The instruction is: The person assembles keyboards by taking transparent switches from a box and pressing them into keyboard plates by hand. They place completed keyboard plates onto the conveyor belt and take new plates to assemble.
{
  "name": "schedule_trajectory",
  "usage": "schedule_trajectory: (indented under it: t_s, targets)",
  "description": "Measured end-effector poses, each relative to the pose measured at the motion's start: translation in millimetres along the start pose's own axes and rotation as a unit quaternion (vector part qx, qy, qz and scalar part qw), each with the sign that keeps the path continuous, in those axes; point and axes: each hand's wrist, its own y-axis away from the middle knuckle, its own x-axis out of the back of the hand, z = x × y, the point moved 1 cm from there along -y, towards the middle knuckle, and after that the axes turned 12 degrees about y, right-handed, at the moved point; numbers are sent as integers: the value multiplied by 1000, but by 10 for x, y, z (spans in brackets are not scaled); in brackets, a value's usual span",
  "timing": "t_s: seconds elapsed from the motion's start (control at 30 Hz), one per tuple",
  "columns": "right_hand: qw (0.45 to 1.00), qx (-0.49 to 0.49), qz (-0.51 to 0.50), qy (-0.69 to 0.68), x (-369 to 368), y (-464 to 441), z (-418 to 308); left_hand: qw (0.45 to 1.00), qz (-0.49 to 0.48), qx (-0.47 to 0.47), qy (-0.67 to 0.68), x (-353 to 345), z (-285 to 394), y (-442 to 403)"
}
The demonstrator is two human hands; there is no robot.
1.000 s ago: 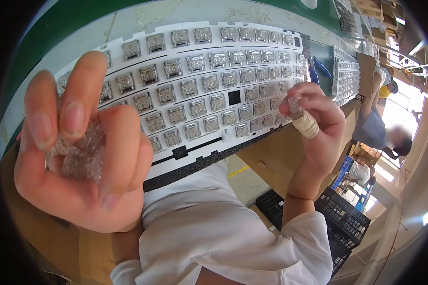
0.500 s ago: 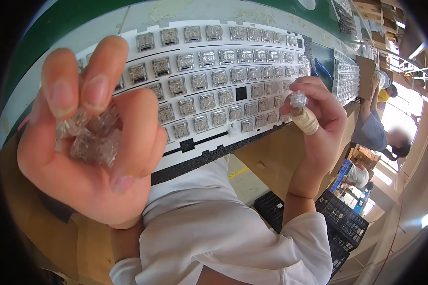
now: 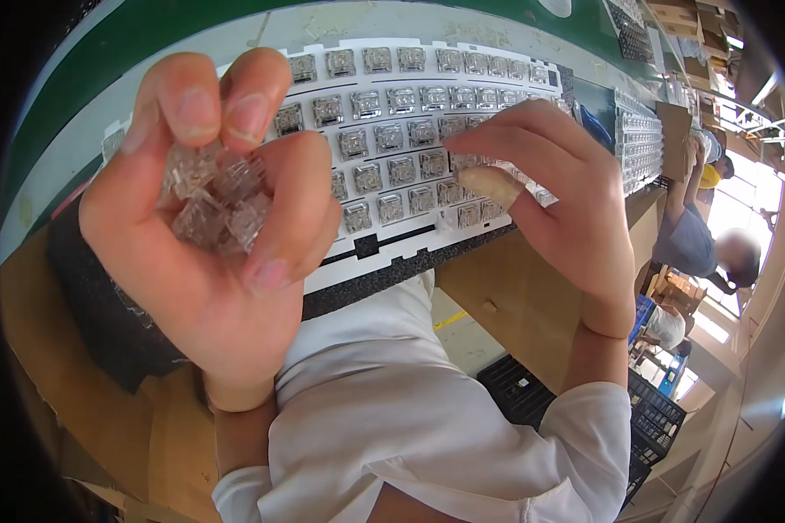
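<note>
My left hand (image 3: 209, 227) is raised over the left part of the keyboard plate, its fingers curled around several clear keyboard switches (image 3: 196, 218) in the palm. The white plate (image 3: 323, 277) carries rows of similar clear switches. My right hand (image 3: 558, 183) reaches down to the plate's middle, thumb and index fingertip close together around the spot where a switch sits. The fingers mostly hide that switch (image 3: 464, 161). A cream covering wraps the right thumb. Near the plate's lower edge there is a square black opening (image 3: 368, 246).
Black foam (image 3: 358, 296) lies under the plate. Blue-handled pliers (image 3: 597, 127) and another switch-filled plate (image 3: 638, 139) are beyond my right hand. Cardboard (image 3: 515, 305) borders the near side, with black crates (image 3: 658, 418) lower right. Other people (image 3: 693, 240) work at the far right.
My right hand has moved left and down to the plate, bringing its pinched switch to the black opening in the middle. My left hand has shifted slightly right, still holding switches.
</note>
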Motion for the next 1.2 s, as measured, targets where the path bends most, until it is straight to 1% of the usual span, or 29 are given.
schedule_trajectory:
  t_s: [0.1,0.13,0.2,0.3,0.4,0.5,0.6,0.7,0.77,0.8,0.9,1.0,1.1,1.2]
  targets:
    - [994,-11,12,-105,13,34,37,1000,-5,-8,10,2,-20,-3]
    - [984,-38,17,-172,17,46,40,1000,-5,-7,10,2,-22,-6]
    - [948,-93,27,-304,26,86,27,1000,-6,-2,12,4,-23,-6]
    - [907,-161,16,-390,31,146,75,1000,-12,4,16,19,-26,-21]
    - [910,-96,20,-402,-10,177,150,1000,-8,5,11,17,-22,-21]
    - [906,-107,42,-408,-37,186,123,1000,-7,13,5,24,-10,-26]
    - [918,-124,44,-374,-24,183,97,1000,1,10,7,3,-19,-23]
    - [978,-65,34,-197,16,162,73,1000,-5,17,9,17,-9,-27]
    - [989,-67,41,-127,31,137,33,1000,-7,10,9,58,14,-21]
    - [992,-69,45,-91,31,128,14,1000,-8,8,11,60,17,-15]
    - [995,-79,29,-62,5,101,-17,1000,-12,3,14,46,17,-10]
    - [999,-33,25,20,-14,62,-37,1000,-14,8,14,48,32,-15]
    - [996,6,47,78,-34,44,-100,999,-22,20,13,73,58,-25]
    - [994,31,31,101,-15,47,-105,999,-21,16,23,77,57,-20]
